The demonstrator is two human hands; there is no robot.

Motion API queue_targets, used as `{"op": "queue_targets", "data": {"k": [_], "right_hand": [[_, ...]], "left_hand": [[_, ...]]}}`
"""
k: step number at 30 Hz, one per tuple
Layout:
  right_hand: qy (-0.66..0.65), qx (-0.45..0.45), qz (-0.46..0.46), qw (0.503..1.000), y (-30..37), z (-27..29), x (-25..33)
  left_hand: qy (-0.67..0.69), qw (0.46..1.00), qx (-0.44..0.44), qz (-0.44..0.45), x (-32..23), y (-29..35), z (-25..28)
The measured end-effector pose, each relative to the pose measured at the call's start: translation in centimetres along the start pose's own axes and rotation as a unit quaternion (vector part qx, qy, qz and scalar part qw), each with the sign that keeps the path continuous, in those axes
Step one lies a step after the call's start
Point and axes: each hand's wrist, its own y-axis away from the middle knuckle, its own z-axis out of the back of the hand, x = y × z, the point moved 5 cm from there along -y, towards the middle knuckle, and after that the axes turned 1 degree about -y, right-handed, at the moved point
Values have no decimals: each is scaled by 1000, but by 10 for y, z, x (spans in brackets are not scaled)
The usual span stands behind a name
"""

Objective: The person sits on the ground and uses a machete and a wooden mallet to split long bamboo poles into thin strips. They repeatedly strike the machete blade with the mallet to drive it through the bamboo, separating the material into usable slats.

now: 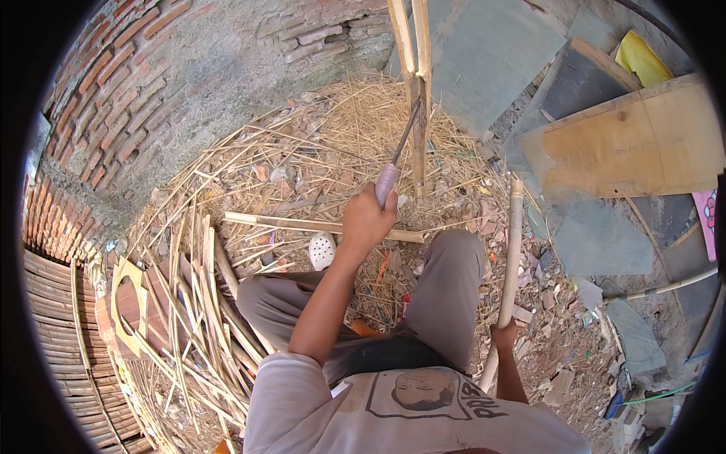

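In front of me my left hand (368, 221) is closed round the pale wrapped handle of a long, dark-bladed knife (398, 146). Its blade slants up and away, and the tip end overlaps an upright bamboo piece (420, 147) whose upper part is split into two prongs. Whether the blade touches the bamboo I cannot tell. Low on the right, beside my thigh, my right hand (504, 336) grips a pale round stick (511, 257) near its lower end. The stick points away from me. Across the ground beyond my knees lies a split bamboo length (325, 225).
Thin bamboo strips (200, 303) are heaped at my left, near a slatted bamboo panel (72, 340). Straw shavings (363, 121) and rubble cover the ground. A brick wall (136, 83) rises far left. Glass-like sheets (495, 60) and a stained board (628, 140) lie right.
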Motion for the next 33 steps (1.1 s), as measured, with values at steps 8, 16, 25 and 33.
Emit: {"op": "queue_targets", "data": {"k": [8,16,25,33], "right_hand": [[182,90,-242,949,113,-58,-129],[-316,5,-94,944,-12,-11,-26],[-383,276,114,874,-57,56,402],[-203,250,265,909,-22,12,380]], "left_hand": [[62,994,67,58,-43,-3,-35],[106,985,124,50,-70,4,-65],[-8,949,286,-130,-105,19,-75],[169,935,-226,-215,-134,-66,78]]}}
